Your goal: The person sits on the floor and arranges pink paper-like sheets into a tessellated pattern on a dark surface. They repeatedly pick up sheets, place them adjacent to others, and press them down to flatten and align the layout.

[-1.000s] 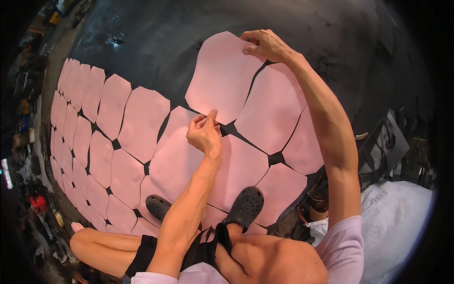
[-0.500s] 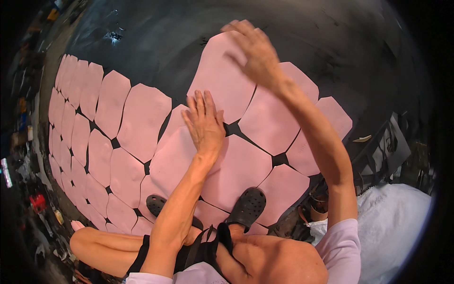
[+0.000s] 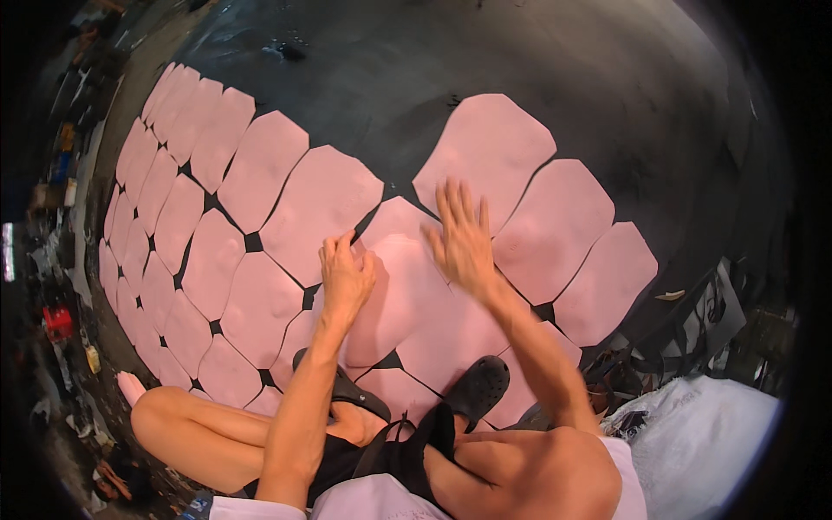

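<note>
Pink, flat pieces with rounded, many-sided outlines lie side by side on a dark sheet. In the middle, a pink piece [image 3: 403, 264] lies over part of its neighbours. My left hand [image 3: 345, 282] rests at its left edge with fingers half bent and a little apart; no grip on the edge can be made out. My right hand [image 3: 465, 247] is open with its fingers spread, over the piece's right side and the lower edge of the upper pink piece [image 3: 494, 143]. Whether the right palm presses down cannot be seen.
The dark sheet [image 3: 381, 87] stretches beyond the rows. My feet in black clogs [image 3: 479, 386] stand on the near pieces. At the right lie dark scraps [image 3: 698, 321] and a white bundle [image 3: 702, 442]. A red object [image 3: 57, 322] lies among clutter at the left.
My right hand has come back from the upper piece's top toward the middle piece. My left hand has moved to the middle piece's left edge, its fingers now bent. The view has shifted.
</note>
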Action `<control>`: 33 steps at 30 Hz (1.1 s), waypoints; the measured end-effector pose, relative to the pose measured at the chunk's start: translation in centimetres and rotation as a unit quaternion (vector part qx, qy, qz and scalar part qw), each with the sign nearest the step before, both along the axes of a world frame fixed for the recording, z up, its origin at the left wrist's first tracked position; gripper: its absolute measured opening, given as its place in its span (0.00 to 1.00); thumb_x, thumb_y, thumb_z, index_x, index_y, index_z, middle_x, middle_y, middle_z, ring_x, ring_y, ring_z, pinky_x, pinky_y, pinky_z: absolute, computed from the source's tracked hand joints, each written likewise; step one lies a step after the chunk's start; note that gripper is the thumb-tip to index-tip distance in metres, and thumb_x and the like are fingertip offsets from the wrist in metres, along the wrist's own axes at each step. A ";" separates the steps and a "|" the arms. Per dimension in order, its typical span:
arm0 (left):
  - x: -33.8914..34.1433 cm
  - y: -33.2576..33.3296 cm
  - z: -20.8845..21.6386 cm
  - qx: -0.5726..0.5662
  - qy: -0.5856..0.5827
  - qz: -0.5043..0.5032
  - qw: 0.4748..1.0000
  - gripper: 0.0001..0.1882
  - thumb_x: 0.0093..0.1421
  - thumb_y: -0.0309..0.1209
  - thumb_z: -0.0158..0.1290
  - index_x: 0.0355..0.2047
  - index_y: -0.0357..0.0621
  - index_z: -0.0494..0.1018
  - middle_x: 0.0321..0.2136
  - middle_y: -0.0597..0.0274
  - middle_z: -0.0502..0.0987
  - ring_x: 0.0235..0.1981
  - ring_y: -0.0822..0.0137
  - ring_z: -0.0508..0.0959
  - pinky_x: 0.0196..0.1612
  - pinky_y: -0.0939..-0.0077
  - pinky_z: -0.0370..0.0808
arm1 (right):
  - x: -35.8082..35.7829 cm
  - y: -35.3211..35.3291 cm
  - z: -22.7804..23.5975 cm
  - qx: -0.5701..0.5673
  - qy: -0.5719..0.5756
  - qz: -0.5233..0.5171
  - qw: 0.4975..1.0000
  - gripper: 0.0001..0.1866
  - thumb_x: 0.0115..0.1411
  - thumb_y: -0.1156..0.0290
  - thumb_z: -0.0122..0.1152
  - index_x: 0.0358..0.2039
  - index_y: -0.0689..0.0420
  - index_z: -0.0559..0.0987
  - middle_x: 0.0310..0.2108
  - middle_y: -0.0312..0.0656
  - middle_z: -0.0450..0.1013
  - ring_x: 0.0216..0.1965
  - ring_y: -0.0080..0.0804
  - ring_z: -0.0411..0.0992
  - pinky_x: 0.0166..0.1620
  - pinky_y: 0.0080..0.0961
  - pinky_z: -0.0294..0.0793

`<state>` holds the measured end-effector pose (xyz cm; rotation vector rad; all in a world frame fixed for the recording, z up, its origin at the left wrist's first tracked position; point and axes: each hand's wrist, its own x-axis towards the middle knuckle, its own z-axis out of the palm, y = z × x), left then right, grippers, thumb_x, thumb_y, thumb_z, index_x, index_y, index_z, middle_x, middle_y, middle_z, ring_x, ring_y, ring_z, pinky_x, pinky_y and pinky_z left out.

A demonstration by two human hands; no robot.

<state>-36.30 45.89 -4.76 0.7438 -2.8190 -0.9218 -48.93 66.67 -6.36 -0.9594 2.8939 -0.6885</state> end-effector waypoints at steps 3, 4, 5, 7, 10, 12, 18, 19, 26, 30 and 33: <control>1.0 0.3 -0.1 0.043 -0.053 0.018 0.998 0.28 0.66 0.38 0.65 0.61 0.35 0.73 0.56 0.39 0.78 0.57 0.36 0.76 0.63 0.44 0.73 | 10.7 0.8 1.5 -0.084 -0.062 -0.083 0.991 0.40 0.68 0.61 0.72 0.75 0.64 0.70 0.72 0.58 0.66 0.70 0.57 0.65 0.73 0.55 0.62; 0.8 0.8 0.3 0.064 -0.063 0.018 0.996 0.29 0.66 0.39 0.65 0.61 0.36 0.72 0.56 0.38 0.78 0.57 0.36 0.76 0.62 0.44 0.73 | 12.9 0.9 2.2 -0.074 -0.086 -0.126 0.986 0.39 0.65 0.64 0.76 0.73 0.64 0.72 0.66 0.57 0.69 0.64 0.56 0.69 0.70 0.52 0.66; 0.0 1.2 1.0 0.093 -0.086 0.018 0.992 0.30 0.65 0.41 0.66 0.61 0.36 0.72 0.56 0.38 0.78 0.58 0.35 0.76 0.63 0.44 0.73 | 13.9 1.0 2.2 -0.076 -0.081 -0.152 0.982 0.39 0.65 0.65 0.76 0.73 0.63 0.73 0.64 0.57 0.70 0.62 0.56 0.69 0.68 0.52 0.66; -1.1 0.6 2.1 0.141 -0.133 0.031 0.981 0.34 0.64 0.44 0.68 0.62 0.37 0.70 0.57 0.38 0.79 0.59 0.35 0.76 0.64 0.43 0.72 | 14.8 0.3 1.8 -0.088 -0.074 -0.187 0.976 0.38 0.63 0.68 0.77 0.71 0.63 0.74 0.60 0.55 0.71 0.59 0.56 0.70 0.66 0.50 0.68; -0.6 -1.3 0.0 0.071 0.024 0.040 0.996 0.35 0.64 0.54 0.70 0.56 0.36 0.75 0.33 0.50 0.83 0.43 0.48 0.83 0.47 0.52 0.78 | 14.2 -0.6 2.4 -0.102 -0.054 -0.184 0.976 0.32 0.61 0.74 0.78 0.65 0.61 0.76 0.55 0.53 0.72 0.56 0.54 0.71 0.63 0.47 0.71; -1.9 -2.5 1.0 0.204 -0.094 0.027 0.974 0.33 0.65 0.57 0.68 0.49 0.35 0.79 0.31 0.49 0.84 0.37 0.51 0.84 0.44 0.56 0.79 | 13.3 0.0 2.4 -0.092 -0.083 -0.170 0.978 0.28 0.60 0.76 0.78 0.60 0.59 0.77 0.50 0.50 0.73 0.53 0.51 0.72 0.60 0.45 0.72; -3.3 -3.8 1.6 0.413 -0.175 -0.156 0.880 0.29 0.69 0.56 0.62 0.36 0.37 0.87 0.32 0.42 0.88 0.40 0.43 0.89 0.48 0.51 0.83 | 11.4 -0.1 5.1 -0.094 -0.184 -0.192 0.959 0.24 0.58 0.81 0.77 0.52 0.59 0.76 0.41 0.44 0.75 0.42 0.38 0.75 0.47 0.37 0.76; -3.6 -3.3 1.9 0.446 -0.159 -0.178 0.863 0.27 0.70 0.54 0.61 0.36 0.38 0.87 0.32 0.41 0.88 0.41 0.43 0.89 0.48 0.51 0.83 | 11.2 0.5 5.1 -0.106 -0.214 -0.196 0.951 0.23 0.58 0.82 0.76 0.52 0.59 0.76 0.40 0.42 0.74 0.41 0.34 0.74 0.46 0.35 0.76; -6.6 -7.0 7.9 0.426 -0.087 -0.076 0.897 0.21 0.70 0.43 0.60 0.37 0.33 0.83 0.33 0.42 0.86 0.35 0.55 0.85 0.46 0.61 0.81 | 5.8 -2.1 12.3 -0.188 -0.440 -0.191 0.857 0.16 0.69 0.82 0.67 0.55 0.59 0.76 0.44 0.34 0.74 0.42 0.21 0.77 0.42 0.22 0.79; -6.6 -13.5 11.7 0.444 0.107 0.059 0.888 0.19 0.70 0.44 0.58 0.38 0.38 0.85 0.32 0.45 0.86 0.33 0.48 0.86 0.45 0.53 0.81 | 0.7 -11.6 19.3 -0.074 -0.300 -0.015 0.951 0.22 0.72 0.83 0.61 0.64 0.58 0.76 0.55 0.43 0.77 0.46 0.36 0.83 0.44 0.29 0.85; -5.1 -18.9 12.6 0.406 0.110 0.202 0.885 0.19 0.70 0.43 0.59 0.41 0.35 0.86 0.35 0.47 0.88 0.37 0.54 0.86 0.47 0.59 0.81 | -1.4 -18.4 18.6 -0.080 -0.115 0.220 0.965 0.27 0.69 0.85 0.57 0.67 0.55 0.76 0.66 0.52 0.74 0.47 0.56 0.85 0.45 0.39 0.90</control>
